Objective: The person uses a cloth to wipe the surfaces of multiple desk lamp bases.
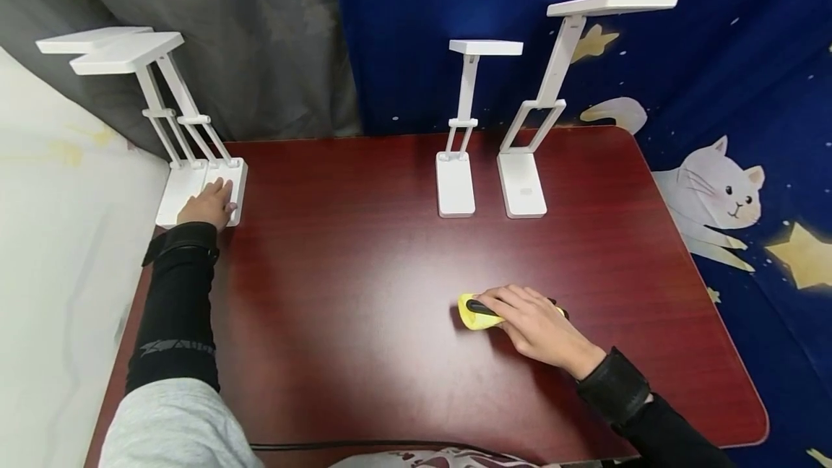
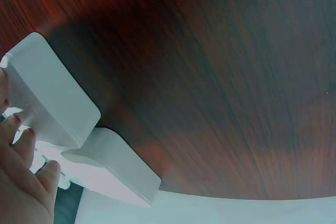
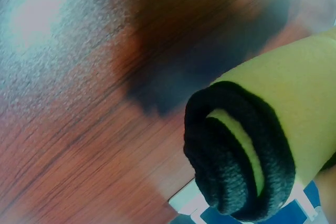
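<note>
On the left of the table, two white desk lamps stand side by side. My left hand (image 1: 208, 206) rests on the base (image 1: 238, 180) of the right one of this pair. Seen from the left wrist, its fingers (image 2: 25, 148) are spread over the white base (image 2: 58, 90), and the neighbouring base (image 2: 113, 163) is close by. Over the front right of the table, my right hand (image 1: 539, 327) grips a yellow, rolled cloth-like thing (image 1: 474, 318) with black parts. Its dark, fuzzy edge (image 3: 231, 166) curls in a loop in the right wrist view. My palm hides the rest.
Two more white desk lamps stand toward the back: a shorter one (image 1: 456, 190) and a taller one (image 1: 523, 193). The dark red table (image 1: 338, 251) meets a white wall (image 1: 58, 237) on the left. Curtains hang behind. A black cable (image 1: 338, 444) runs along the front.
</note>
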{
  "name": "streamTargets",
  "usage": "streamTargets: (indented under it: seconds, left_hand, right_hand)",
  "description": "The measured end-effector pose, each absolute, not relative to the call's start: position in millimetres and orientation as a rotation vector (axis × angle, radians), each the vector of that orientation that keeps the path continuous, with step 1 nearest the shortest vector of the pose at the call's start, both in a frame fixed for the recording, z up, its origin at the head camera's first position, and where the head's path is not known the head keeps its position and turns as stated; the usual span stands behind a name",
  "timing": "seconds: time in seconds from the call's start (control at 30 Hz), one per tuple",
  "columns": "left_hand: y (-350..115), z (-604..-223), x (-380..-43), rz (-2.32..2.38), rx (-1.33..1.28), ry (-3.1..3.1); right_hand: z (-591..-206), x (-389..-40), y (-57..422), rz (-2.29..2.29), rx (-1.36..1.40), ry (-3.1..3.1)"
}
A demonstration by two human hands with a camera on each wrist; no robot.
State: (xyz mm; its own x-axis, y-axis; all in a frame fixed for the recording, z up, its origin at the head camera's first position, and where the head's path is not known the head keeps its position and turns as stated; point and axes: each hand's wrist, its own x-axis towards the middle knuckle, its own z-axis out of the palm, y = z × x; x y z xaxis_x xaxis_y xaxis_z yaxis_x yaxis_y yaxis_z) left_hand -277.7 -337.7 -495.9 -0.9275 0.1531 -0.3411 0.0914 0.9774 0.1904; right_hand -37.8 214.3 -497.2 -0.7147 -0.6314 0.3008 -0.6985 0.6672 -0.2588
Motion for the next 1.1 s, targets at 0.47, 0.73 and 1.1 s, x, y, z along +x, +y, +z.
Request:
streamTargets:
  seconds: [0.47,0.73,1.1]
  left_hand:
    - [-322,-504,-247,0.360,0.271,2.878]
    - [-288,-515,-207,0.431,0.544,3.028]
    - [-200,-516,-153,0.270,0.663,3.120]
  right_hand:
    - [-507,-38,212,0.626,1.126,-2.648]
    - [-512,-37,211,0.674,1.167,-2.614]
    - [-517,-34,211,0.704,1.157,-2.621]
